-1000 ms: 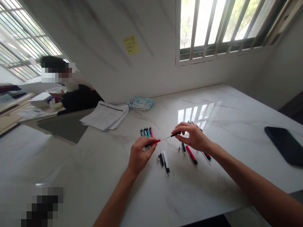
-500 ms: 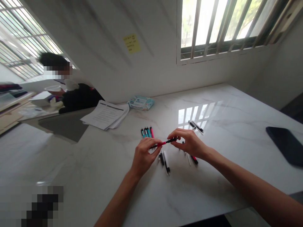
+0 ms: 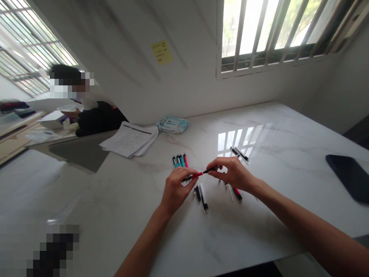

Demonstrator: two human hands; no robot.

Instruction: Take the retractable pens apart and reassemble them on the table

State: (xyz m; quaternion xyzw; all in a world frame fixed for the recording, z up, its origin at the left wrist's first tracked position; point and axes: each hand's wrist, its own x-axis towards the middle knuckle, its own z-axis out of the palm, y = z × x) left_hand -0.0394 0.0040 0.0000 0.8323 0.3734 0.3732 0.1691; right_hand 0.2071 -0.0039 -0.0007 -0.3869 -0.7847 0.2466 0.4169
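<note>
My left hand (image 3: pixel 178 187) is closed in a pinch on a red pen barrel (image 3: pixel 197 175) with a dark end toward the palm. Thumb and fingertips of my right hand (image 3: pixel 230 172) grip a black pen part (image 3: pixel 208 170), whose tip meets the red barrel end to end; whether they are joined I cannot tell. Beyond my left hand lies a row of blue and red pens (image 3: pixel 180 159), partly covered by it. Between the hands, nearer me, are white and black pen parts (image 3: pixel 203 196). A red and black pen piece (image 3: pixel 238 193) lies below my right hand.
More pen parts (image 3: pixel 240 153) lie beyond my right hand. A dark phone (image 3: pixel 347 177) rests at the right. Toward the wall are a wipes packet (image 3: pixel 173 125) and stacked papers (image 3: pixel 129 139). A person (image 3: pixel 98 115) sits at the far left.
The black part in my right hand has shifted slightly against the red barrel, and less of it shows beyond the fingers. The view has moved a little; my left hand keeps its pinch.
</note>
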